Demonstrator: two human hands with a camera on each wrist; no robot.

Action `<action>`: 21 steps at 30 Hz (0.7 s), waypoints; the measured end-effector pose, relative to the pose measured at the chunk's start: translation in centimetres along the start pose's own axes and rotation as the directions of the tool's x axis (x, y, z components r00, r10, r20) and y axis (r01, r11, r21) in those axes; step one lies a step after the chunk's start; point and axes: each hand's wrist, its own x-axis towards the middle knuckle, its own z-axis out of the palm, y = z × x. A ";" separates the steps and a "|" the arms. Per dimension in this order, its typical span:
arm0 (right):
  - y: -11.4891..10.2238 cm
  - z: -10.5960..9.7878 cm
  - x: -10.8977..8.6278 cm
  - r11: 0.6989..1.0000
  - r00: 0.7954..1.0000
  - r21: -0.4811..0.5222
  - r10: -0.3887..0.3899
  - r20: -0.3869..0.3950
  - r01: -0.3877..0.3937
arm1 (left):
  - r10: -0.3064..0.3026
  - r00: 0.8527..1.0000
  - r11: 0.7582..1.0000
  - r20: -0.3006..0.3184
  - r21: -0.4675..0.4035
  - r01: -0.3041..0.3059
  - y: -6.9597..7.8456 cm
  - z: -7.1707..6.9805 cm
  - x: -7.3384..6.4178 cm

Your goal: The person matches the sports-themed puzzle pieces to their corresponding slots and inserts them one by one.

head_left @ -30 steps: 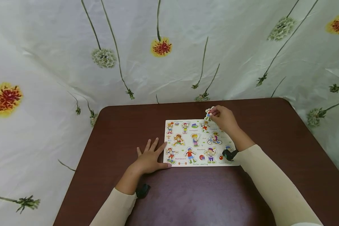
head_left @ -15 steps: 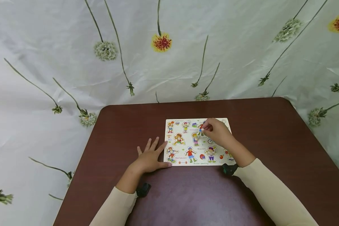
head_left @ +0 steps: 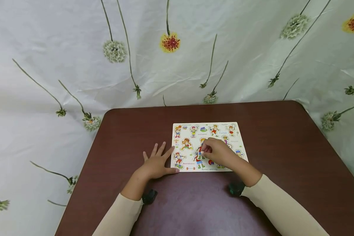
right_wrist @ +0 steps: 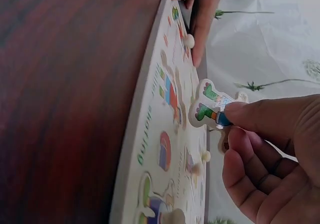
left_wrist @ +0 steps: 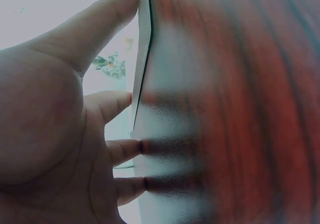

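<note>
A white peg puzzle board (head_left: 239, 144) with pictures of children at sports lies on the table. My right hand (head_left: 219, 152) pinches a puzzle piece (right_wrist: 210, 104) between thumb and fingers. The piece shows a figure with blue shorts and green skates. It is held tilted just above the printed roller-skating figure (right_wrist: 170, 92), apart from the board in the right wrist view. Straight and spread, the fingers of my left hand (head_left: 155, 166) rest at the board's left side. Its thumb touches the near left corner, and its index fingertip meets the left edge.
Several other pieces with round knobs (right_wrist: 189, 41) sit in the board. Under it is a dark red-brown table (head_left: 271, 131) with rounded far corners. A white flower-print cloth (head_left: 188, 72) hangs behind. Dark wrist devices (head_left: 149, 197) show below both hands.
My right hand has brought the puzzle piece from beyond the board's far edge, leftward and nearer, to above the roller-skating figure. The left hand has stayed at the corner.
</note>
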 end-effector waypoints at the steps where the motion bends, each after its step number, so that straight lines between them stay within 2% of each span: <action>1: -0.1 0.2 -0.1 1.000 1.000 0.001 -0.012 0.013 0.012 | 0.000 1.000 1.000 0.000 0.000 0.000 0.0 0.0 0.0; 8: -0.1 1.0 -0.3 0.989 0.988 -0.047 -0.140 0.061 0.143 | -0.006 1.000 1.000 0.001 0.004 0.006 0.1 0.0 0.0; 14: 0.0 1.6 -0.2 0.977 0.980 -0.091 -0.185 0.078 0.192 | -0.010 1.000 1.000 0.003 0.008 0.010 0.2 -0.1 0.0; 21: 0.5 2.1 0.2 0.971 0.976 -0.120 -0.197 0.089 0.207 | -0.013 1.000 1.000 0.003 0.009 0.013 0.1 0.0 -0.1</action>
